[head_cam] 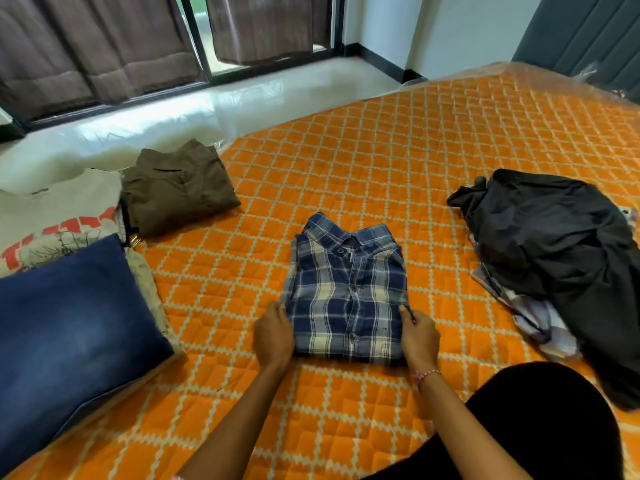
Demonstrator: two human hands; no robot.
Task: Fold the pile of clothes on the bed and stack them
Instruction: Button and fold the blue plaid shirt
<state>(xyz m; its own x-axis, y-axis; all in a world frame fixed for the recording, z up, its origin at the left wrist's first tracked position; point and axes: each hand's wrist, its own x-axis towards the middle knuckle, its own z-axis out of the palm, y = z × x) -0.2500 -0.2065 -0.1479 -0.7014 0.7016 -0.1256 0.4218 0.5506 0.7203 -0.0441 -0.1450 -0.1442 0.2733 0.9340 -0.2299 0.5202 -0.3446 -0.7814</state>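
From the head view, a folded plaid shirt (348, 292) lies collar-up in the middle of the bed (398, 161), on an orange quilt with a cream lattice pattern. The left hand (274, 336) is at the shirt's lower left edge and the right hand (419, 336) at its lower right edge. Both sets of fingers curl under the sides of the shirt, with the thumbs against the cloth on top, so each hand grips an edge; the fingertips themselves are hidden beneath the fabric. A pink bracelet (425, 375) sits on the right wrist.

To the left, well apart from the shirt, three folded stacks stand near the bed's edge: a brown shirt (180, 192) farthest back, a cream tee (55, 216) with red print just beside it, and folded jeans (72, 334) nearest the camera, overlapping the tee's near side and lying on a beige garment (147, 289) that shows along their right edge.

To the right, also apart from the plaid shirt, is the unfolded pile: a crumpled black garment (554, 258) lying over a pale checked cloth (533, 317) that sticks out at its lower left.

The person's black-clad knee (540, 420) fills the lower right corner. Beyond the bed are a glossy pale floor (207, 109), brown curtains (86, 46) over a dark-framed glass door, and a grey headboard (588, 32) at upper right.
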